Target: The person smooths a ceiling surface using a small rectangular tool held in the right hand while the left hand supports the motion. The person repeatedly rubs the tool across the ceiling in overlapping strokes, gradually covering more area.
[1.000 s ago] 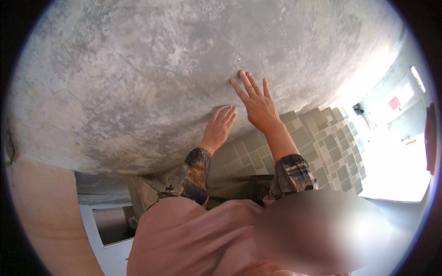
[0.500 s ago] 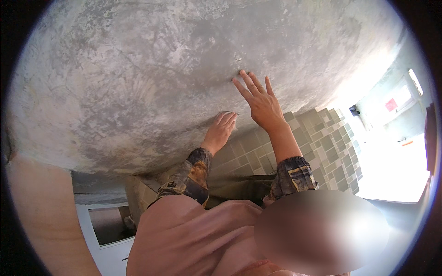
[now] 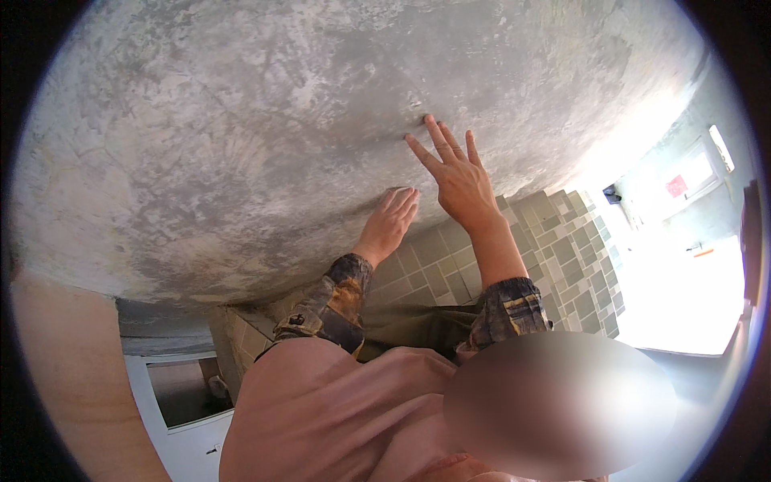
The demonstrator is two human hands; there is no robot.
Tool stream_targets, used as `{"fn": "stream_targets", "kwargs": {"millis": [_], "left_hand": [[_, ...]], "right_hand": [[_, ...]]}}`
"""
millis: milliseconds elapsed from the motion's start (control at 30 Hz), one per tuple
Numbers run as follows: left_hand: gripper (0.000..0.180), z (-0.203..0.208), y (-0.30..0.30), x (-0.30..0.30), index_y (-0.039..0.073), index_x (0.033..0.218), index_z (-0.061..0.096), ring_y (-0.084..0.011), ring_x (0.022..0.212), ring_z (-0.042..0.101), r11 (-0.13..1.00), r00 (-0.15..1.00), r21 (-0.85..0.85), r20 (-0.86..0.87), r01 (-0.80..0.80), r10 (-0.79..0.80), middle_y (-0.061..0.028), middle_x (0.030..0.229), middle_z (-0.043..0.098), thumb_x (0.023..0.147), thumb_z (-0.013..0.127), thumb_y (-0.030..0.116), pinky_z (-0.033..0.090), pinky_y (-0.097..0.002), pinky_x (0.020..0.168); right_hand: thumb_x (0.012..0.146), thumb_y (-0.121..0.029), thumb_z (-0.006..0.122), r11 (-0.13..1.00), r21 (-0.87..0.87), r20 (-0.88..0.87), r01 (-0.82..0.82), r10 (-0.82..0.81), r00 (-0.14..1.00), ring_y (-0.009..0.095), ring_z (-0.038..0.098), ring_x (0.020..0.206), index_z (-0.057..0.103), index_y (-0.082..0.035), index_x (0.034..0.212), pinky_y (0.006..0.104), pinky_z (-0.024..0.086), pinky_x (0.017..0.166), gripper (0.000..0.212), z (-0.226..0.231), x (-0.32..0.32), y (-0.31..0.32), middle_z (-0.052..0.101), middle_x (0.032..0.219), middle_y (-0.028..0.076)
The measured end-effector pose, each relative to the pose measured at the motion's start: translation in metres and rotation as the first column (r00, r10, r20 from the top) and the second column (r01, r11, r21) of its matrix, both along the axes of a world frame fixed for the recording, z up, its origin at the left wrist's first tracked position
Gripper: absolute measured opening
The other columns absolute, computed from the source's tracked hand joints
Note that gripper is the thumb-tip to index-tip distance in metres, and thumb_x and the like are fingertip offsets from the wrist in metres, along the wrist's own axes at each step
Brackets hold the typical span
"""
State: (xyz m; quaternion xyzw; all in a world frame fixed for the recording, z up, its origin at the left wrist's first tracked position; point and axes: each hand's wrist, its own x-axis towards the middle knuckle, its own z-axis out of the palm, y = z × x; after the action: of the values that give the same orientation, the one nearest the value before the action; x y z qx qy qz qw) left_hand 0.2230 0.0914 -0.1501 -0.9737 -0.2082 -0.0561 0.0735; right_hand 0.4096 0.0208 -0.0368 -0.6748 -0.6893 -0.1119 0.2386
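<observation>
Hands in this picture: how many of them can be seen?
2: the left hand at the mottled grey wall, and the right hand, spread, higher and farther right. The blurred oval may hide more.

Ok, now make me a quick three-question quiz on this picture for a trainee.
1. Whose fingertips are higher in the picture: the left hand's or the right hand's?

2. True or false: the wall in front of the hands is a smooth, even bright blue.

3. Multiple choice: the floor tiles are
A) red hexagons
B) black circles
C) greenish and beige rectangles

Key:
1. The right hand's.
2. False; it is mottled grey.
3. C.
</observation>
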Motion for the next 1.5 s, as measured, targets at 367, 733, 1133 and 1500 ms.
{"fn": "stream_targets", "kwargs": {"millis": [367, 733, 1133, 1500], "left_hand": [[0.043, 0.007, 0.002, 0.014, 0.004, 0.139, 0.048, -0.0217, 0.146, 0.025, 0.997, 0.997, 0.075, 0.076, -0.003, -0.003, -0.0084, 0.154, 0.036, 0.098, 0.041, 0.013, 0.022, -0.0435, 0.121], [0.042, -0.013, 0.001, 0.020, 0.005, 0.140, 0.048, -0.0218, 0.146, 0.027, 0.999, 0.998, 0.048, -0.055, 0.011, -0.008, -0.0093, 0.153, 0.037, 0.100, 0.040, 0.015, 0.022, -0.0398, 0.122], [0.042, -0.008, 0.001, 0.027, 0.006, 0.141, 0.047, -0.0208, 0.146, 0.026, 0.994, 1.000, 0.108, 0.011, 0.002, -0.003, -0.0080, 0.154, 0.037, 0.100, 0.042, 0.016, 0.021, -0.0389, 0.122], [0.041, -0.025, 0.003, 0.017, -0.001, 0.133, 0.054, -0.0208, 0.142, 0.033, 0.990, 0.987, 0.127, 0.138, 0.067, -0.085, -0.0111, 0.148, 0.045, 0.098, 0.043, 0.016, 0.022, -0.0367, 0.121]], "right_hand": [[0.079, 0.013, 0.047, 0.998, -0.067, -0.010, -0.001, 0.000, 1.000, 0.024, 0.020, 0.149, 0.025, -0.029, 0.155, 0.0493, 0.019, 0.122, 0.090, -0.028, 0.012, 0.000, 0.015, 0.163, 0.006], [0.078, 0.013, 0.045, 0.997, -0.076, -0.051, -0.006, 0.002, 0.999, 0.023, 0.020, 0.149, 0.021, -0.025, 0.156, 0.0507, 0.019, 0.121, 0.090, -0.048, 0.029, -0.001, 0.014, 0.164, 0.006], [0.080, 0.009, 0.050, 0.997, -0.075, -0.062, 0.003, -0.008, 0.998, 0.023, 0.019, 0.149, 0.021, -0.024, 0.156, 0.0509, 0.020, 0.122, 0.088, -0.052, 0.020, -0.003, 0.014, 0.163, 0.005], [0.079, 0.012, 0.048, 0.995, -0.097, -0.055, 0.000, -0.005, 0.998, 0.024, 0.018, 0.150, 0.020, -0.023, 0.156, 0.0510, 0.019, 0.122, 0.089, -0.048, 0.022, -0.004, 0.012, 0.164, 0.007]]}}
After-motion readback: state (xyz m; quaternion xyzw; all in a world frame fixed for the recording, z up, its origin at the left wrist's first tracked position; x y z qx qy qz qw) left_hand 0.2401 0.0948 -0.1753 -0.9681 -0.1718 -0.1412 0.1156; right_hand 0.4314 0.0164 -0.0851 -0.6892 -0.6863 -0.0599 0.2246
